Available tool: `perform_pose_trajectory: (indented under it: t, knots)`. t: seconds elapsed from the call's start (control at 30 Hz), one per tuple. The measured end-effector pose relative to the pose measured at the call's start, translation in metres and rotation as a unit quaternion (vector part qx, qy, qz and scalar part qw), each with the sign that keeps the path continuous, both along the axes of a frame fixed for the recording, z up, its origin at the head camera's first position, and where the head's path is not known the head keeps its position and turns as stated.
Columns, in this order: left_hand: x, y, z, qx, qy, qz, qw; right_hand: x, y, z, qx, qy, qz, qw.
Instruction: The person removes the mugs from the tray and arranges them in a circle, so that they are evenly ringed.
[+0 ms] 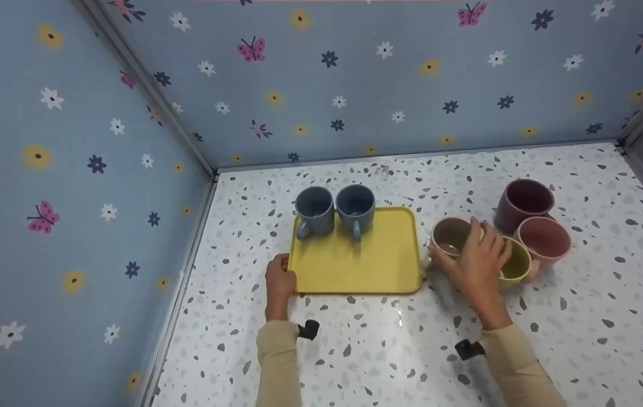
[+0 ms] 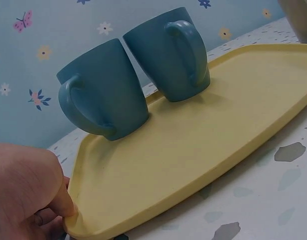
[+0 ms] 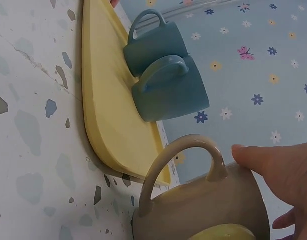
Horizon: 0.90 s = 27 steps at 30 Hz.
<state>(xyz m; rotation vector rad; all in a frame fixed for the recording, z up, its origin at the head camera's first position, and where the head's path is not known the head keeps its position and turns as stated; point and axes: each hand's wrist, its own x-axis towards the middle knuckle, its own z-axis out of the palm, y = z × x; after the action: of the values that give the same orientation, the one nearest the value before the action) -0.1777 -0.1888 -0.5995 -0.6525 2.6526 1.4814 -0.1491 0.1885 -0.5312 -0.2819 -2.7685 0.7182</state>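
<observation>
My left hand (image 1: 281,281) grips the left edge of a yellow tray (image 1: 355,271) near its front corner. On the tray's back left part stand two blue mugs, the left one (image 1: 317,222) and the right one (image 1: 356,206), side by side with handles toward the front. My right hand (image 1: 478,265) holds a beige mug (image 1: 450,233) by its upper part, thumb near the handle and fingers across the rim. The right wrist view shows that thumb at the beige mug's rim (image 3: 213,200). A yellow-green mug (image 1: 516,264) sits right beside it, partly hidden by my fingers.
A pink mug (image 1: 544,240) and a dark maroon mug (image 1: 525,203) stand close together beyond the yellow-green one. The speckled white table (image 1: 355,362) meets a flowered blue wall panel (image 1: 366,73) at the back and another panel (image 1: 90,226) at the left.
</observation>
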Motion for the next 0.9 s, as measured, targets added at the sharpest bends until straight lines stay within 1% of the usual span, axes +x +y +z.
perform_pose_trajectory:
  t: [0.13,0.23,0.3,0.4,0.53,0.77,0.9]
  knots:
    - [0.000,0.000,0.000,-0.003,0.002,-0.002,1.0000,0.001,-0.004,0.003,-0.008,0.047,0.015,0.9988]
    - [0.001,0.000,0.001,0.004,0.002,-0.002,1.0000,0.001,-0.011,0.005,-0.026,0.090,0.039,0.9948]
    - [0.001,0.000,0.001,0.007,-0.001,-0.004,1.0000,0.001,-0.016,0.007,-0.038,0.110,0.059,0.9915]
    - [0.001,0.000,0.001,0.009,-0.003,-0.004,0.9999,0.002,-0.023,0.009,-0.051,0.109,0.077,0.9898]
    - [0.001,0.001,0.002,0.010,-0.010,0.000,0.9999,0.001,-0.031,0.010,-0.055,0.099,0.086,0.9898]
    - [0.001,0.000,0.001,0.011,-0.015,-0.002,0.9998,-0.001,-0.043,0.012,-0.064,0.110,0.110,0.9857]
    - [0.000,0.001,0.001,0.006,-0.015,0.002,0.9999,-0.005,-0.049,0.016,-0.076,0.116,0.128,0.9821]
